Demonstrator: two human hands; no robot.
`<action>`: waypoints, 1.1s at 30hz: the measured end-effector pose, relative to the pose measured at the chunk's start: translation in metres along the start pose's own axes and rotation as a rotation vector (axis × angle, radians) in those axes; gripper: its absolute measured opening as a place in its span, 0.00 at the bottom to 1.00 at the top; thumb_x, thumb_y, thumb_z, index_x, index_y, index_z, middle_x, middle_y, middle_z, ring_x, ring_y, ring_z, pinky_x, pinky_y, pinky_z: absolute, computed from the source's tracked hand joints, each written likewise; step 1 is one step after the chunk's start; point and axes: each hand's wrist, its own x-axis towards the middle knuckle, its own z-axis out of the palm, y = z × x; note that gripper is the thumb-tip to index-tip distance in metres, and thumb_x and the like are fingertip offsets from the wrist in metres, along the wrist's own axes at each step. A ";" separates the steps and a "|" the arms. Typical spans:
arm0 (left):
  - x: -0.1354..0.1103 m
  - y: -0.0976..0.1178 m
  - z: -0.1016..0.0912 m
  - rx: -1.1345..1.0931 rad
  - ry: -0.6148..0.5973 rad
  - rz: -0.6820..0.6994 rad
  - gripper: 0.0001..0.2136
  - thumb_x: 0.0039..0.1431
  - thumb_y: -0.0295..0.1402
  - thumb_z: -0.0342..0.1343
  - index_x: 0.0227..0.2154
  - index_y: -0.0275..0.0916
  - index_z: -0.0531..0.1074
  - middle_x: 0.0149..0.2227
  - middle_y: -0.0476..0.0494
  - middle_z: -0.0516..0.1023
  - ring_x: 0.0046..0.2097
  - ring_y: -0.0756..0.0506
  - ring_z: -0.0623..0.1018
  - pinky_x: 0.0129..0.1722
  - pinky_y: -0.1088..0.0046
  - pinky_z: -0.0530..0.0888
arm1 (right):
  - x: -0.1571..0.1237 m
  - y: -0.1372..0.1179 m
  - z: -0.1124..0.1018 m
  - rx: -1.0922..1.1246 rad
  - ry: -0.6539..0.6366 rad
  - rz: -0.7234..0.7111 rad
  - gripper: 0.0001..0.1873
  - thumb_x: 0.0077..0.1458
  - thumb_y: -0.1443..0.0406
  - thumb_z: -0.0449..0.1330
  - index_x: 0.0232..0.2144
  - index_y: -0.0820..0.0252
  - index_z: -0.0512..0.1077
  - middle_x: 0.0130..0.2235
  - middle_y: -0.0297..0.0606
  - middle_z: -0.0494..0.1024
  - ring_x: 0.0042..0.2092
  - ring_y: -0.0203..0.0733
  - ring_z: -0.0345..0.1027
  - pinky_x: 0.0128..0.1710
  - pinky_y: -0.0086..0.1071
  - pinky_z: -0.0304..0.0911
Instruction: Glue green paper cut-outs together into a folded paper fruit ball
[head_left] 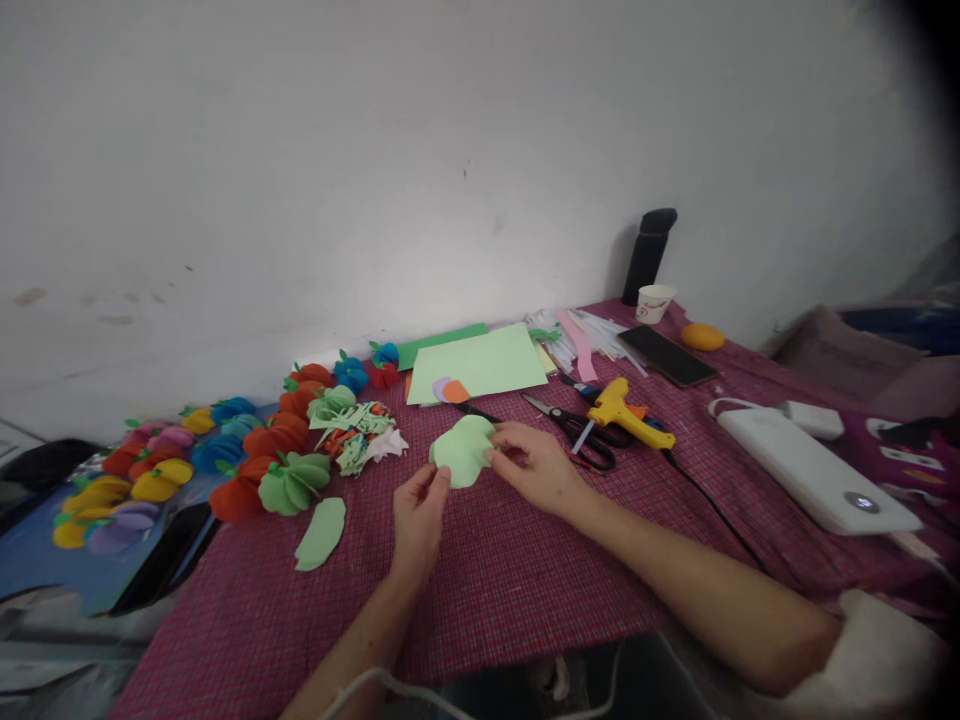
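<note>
Light green paper circles [463, 452] are held up over the checked cloth, pinched from both sides. On their lower left edge, my left hand [421, 515] grips with thumb and fingertips. From the right, my right hand [536, 465] pinches the other edge between thumb and fingers. How many layers of paper there are, I cannot tell. A folded light green paper piece [321, 534] lies on the cloth left of my left hand. Just beyond my right hand are black-handled scissors [577, 425] and a yellow glue gun [626, 412].
Several colourful paper pumpkins [277, 435] crowd the left side beside a heap of paper scraps [356, 436]. Green paper sheets [480, 365] lie at the back, near white glue sticks [600, 330]. A phone [666, 355], paper cup [654, 303], black bottle [649, 257] and white power bank [814, 470] stand right.
</note>
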 end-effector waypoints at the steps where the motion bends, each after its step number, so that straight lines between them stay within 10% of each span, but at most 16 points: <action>1: 0.000 0.000 0.000 0.004 0.005 0.000 0.12 0.51 0.37 0.55 0.31 0.33 0.75 0.27 0.50 0.75 0.32 0.49 0.71 0.37 0.75 0.67 | 0.001 0.000 -0.001 0.009 0.008 0.023 0.06 0.54 0.66 0.54 0.28 0.59 0.71 0.34 0.38 0.74 0.36 0.38 0.67 0.34 0.29 0.61; 33: -0.004 0.008 -0.002 0.121 -0.064 0.083 0.13 0.52 0.38 0.53 0.32 0.34 0.76 0.28 0.48 0.74 0.32 0.48 0.70 0.35 0.75 0.66 | 0.002 0.014 0.005 0.201 0.104 0.172 0.08 0.50 0.68 0.55 0.35 0.57 0.66 0.31 0.33 0.74 0.32 0.36 0.69 0.32 0.30 0.65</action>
